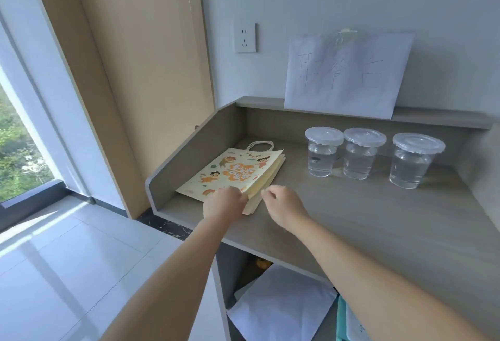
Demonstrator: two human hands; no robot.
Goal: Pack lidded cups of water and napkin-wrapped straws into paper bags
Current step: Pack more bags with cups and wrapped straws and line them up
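Lying flat near the counter's (pixel 365 219) left end was a stack of folded paper bags (pixel 232 173), printed with cartoon children, white string handles pointing toward the back wall. The left hand (pixel 224 205) rested on the stack's near corner, fingers curled down over the top bag's edge. The right hand (pixel 284 202) hovered just beside that corner, thumb and forefinger pinched nearly together; whether it touched paper could not be told. Three lidded cups of water (pixel 362 154) stood in a row toward the counter's back right.
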